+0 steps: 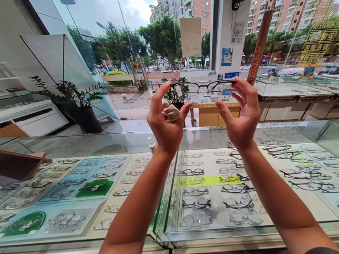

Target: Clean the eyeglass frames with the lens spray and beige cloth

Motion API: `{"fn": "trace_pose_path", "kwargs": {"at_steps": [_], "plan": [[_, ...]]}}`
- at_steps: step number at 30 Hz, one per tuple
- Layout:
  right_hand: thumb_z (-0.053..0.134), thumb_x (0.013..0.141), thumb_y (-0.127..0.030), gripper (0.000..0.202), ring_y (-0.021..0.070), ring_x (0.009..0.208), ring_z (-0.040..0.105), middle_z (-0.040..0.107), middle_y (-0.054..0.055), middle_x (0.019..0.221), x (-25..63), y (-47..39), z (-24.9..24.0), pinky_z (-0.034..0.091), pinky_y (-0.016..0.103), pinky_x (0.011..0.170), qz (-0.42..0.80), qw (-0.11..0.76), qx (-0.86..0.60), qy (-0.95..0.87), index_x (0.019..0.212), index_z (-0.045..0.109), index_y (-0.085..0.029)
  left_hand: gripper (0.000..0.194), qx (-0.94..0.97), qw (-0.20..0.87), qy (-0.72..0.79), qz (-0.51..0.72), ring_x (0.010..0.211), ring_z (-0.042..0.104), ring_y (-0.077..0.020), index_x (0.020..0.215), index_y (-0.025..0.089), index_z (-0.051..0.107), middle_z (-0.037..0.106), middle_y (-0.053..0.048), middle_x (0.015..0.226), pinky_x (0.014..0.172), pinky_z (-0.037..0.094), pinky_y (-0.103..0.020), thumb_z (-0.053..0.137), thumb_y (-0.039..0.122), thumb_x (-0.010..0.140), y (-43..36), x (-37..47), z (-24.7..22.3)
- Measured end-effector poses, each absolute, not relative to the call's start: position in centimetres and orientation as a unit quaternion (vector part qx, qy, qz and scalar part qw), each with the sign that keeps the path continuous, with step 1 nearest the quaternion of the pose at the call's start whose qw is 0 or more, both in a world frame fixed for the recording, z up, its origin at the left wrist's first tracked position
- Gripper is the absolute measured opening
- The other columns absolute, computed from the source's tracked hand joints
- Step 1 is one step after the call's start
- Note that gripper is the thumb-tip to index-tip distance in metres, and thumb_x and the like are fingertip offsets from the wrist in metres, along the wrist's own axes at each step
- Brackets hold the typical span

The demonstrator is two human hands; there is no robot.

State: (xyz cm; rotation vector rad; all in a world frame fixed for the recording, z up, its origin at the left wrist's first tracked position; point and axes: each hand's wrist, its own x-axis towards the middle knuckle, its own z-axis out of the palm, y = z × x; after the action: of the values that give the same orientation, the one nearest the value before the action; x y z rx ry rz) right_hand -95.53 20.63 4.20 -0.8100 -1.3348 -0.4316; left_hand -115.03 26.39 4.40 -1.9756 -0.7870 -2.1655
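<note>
Raised at arm's length against the window is a pair of eyeglasses [203, 86] with a dark upper rim and clear lenses. My left hand [165, 123] grips its left end with the forefinger at the top. A small crumpled whitish cloth or tissue [172, 113] is tucked in that same hand. On the other side, my right hand [243, 115] pinches the right end between its fingers, the thumb pointing up below the lens. The temples are mostly hidden. Both hands are above a glass display case [221, 233] and apart from it.
Several rows of eyeglass frames [196, 203] lie inside the case. A small white spray bottle [151, 144] stands behind my left forearm. To the left are a brown tilted board [11, 162] and a potted plant [82, 117]. A wooden-fronted counter [214, 114] stands near the window.
</note>
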Motion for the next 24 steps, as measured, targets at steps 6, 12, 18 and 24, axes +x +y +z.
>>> {"fn": "trace_pose_path", "kwargs": {"at_steps": [6,12,18,24], "plan": [[0.068,0.1,-0.048,0.063,0.0363,0.145,0.058,0.059,0.008,0.153,-95.9,20.3,4.0,0.054,0.069,0.116,-0.234,0.679,-0.383,-0.581,0.159,0.047,-0.045,0.072,-0.655,0.024,-0.243,-0.715,0.131,0.072,-0.0296,0.156,0.037,0.053,0.063,-0.011,0.16,0.075,0.063,-0.034,0.081,0.059,0.093,27.0,-114.6,4.2],[0.07,0.098,-0.046,0.064,0.038,0.146,0.056,0.058,0.008,0.151,-96.3,19.8,3.9,0.054,0.072,0.116,-0.255,0.665,-0.387,-0.585,0.158,0.048,-0.046,0.069,-0.657,0.017,-0.247,-0.712,0.129,0.073,-0.0293,0.153,0.034,0.056,0.067,-0.013,0.153,0.076,0.064,-0.033,0.08,0.061,0.094,27.5,-114.5,4.2],[0.068,0.098,-0.051,0.069,0.0378,0.146,0.056,0.057,0.01,0.154,-96.5,19.9,4.0,0.054,0.071,0.116,-0.232,0.669,-0.397,-0.584,0.162,0.042,-0.044,0.069,-0.65,0.011,-0.236,-0.722,0.134,0.072,-0.0296,0.152,0.035,0.056,0.068,-0.012,0.153,0.08,0.065,-0.034,0.082,0.059,0.093,27.5,-114.4,4.1],[0.069,0.097,-0.053,0.067,0.0373,0.146,0.057,0.058,0.011,0.153,-96.6,20.1,4.0,0.05,0.071,0.119,-0.193,0.687,-0.378,-0.589,0.159,0.047,-0.039,0.068,-0.651,0.041,-0.242,-0.719,0.137,0.071,-0.0289,0.155,0.033,0.056,0.071,-0.013,0.151,0.093,0.066,-0.041,0.08,0.056,0.095,27.7,-114.2,3.9]]}}
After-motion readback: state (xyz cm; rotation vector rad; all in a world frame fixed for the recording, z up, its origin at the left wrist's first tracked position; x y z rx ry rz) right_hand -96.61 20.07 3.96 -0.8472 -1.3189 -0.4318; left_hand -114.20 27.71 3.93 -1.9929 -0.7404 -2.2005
